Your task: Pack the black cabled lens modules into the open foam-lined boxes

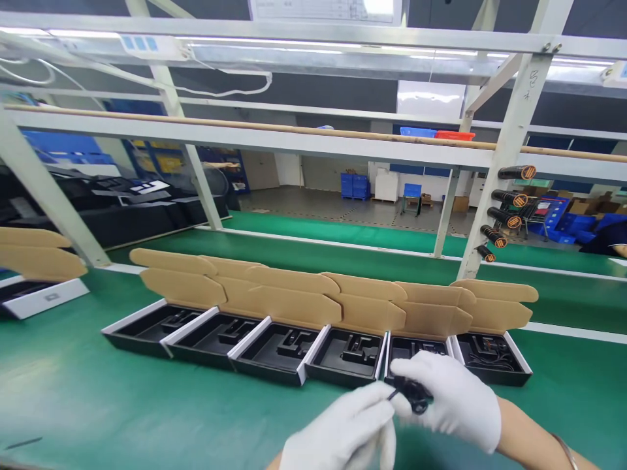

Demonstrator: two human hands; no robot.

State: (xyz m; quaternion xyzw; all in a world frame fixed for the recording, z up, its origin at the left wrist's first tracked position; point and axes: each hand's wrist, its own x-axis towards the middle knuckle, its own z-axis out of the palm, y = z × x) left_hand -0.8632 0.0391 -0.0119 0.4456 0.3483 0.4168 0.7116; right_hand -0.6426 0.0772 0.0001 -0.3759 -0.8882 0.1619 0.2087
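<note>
My right hand [453, 395], in a white glove, is closed around a bundled black cable [418, 397]. My left hand [350, 421], also gloved in white, pinches a thin black end of that cable. Both hands are over the front edge of an open box [448, 349], partly covering it. Several such boxes stand side by side, with brown cardboard lids [294, 290] raised and black trays inside. In the rightmost box [519, 377] lies a coiled black cable [492, 359]. The neighbouring tray [326, 359] shows a shaped black recess and no cable.
Another open box [49, 297] stands apart at the far left on the green tabletop [147, 405]. A thin dark strip [23, 443] lies near the front left. White rack posts [504, 156] rise behind the boxes, one carrying several black rolls [512, 199] with orange ends.
</note>
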